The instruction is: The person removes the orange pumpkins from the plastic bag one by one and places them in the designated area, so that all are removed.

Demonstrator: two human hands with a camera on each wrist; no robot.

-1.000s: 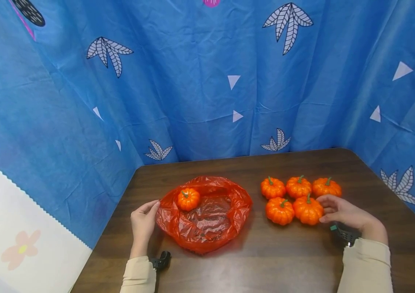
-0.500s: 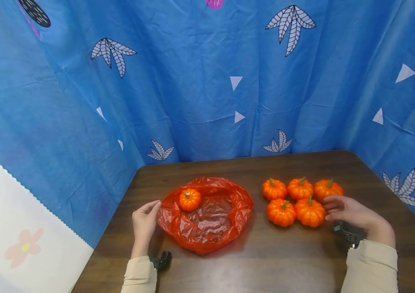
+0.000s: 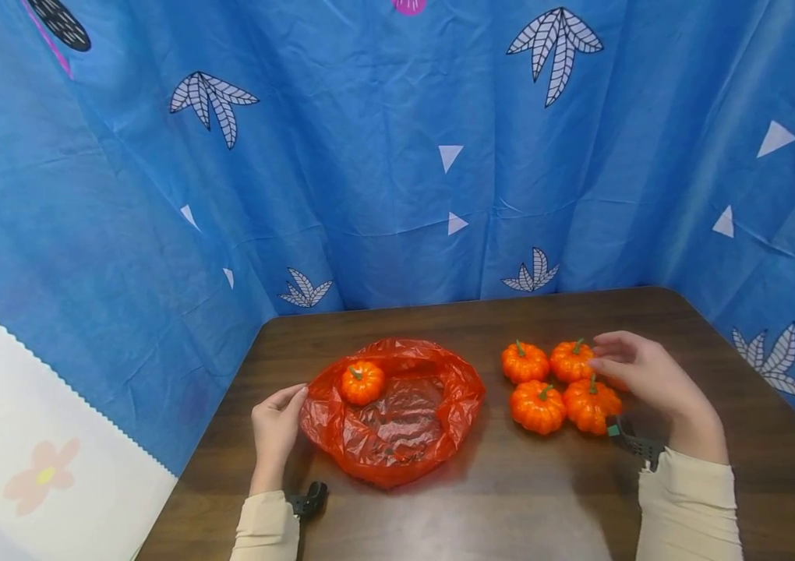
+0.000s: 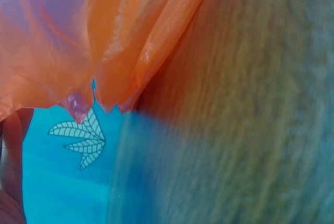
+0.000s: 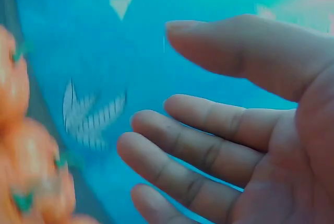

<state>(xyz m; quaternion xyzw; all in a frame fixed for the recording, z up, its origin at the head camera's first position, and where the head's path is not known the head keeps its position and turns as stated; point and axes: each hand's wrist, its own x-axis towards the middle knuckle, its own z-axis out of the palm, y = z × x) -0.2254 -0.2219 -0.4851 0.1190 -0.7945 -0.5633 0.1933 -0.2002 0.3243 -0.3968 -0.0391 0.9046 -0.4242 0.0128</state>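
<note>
At the left side of the red plastic bag point(image 3: 397, 460), my left hand point(image 3: 275, 428) pinches its rim. The bag lies spread with its mouth upward, and one small orange pumpkin point(image 3: 362, 383) sits inside near the far left. Thin folds of the bag point(image 4: 141, 41) fill the upper left wrist view, beside a finger point(image 4: 10, 166). My right hand point(image 3: 653, 378) is raised over the right end of a group of pumpkins point(image 3: 536, 407), partly hiding the back right one. Its thumb and fingers are spread apart with nothing between them in the right wrist view, pumpkins point(image 5: 36, 161) to their left.
A dark wooden table point(image 3: 524, 506) carries everything. Blue patterned curtain point(image 3: 383, 195) hangs behind and along the sides, with a white flowered cloth point(image 3: 19, 436) at the left. Black straps point(image 3: 308, 500) circle both wrists.
My right hand has left the side of the front right pumpkin, drawing back a little, then rising up and left over the back row. My left hand and the bag stay put.
</note>
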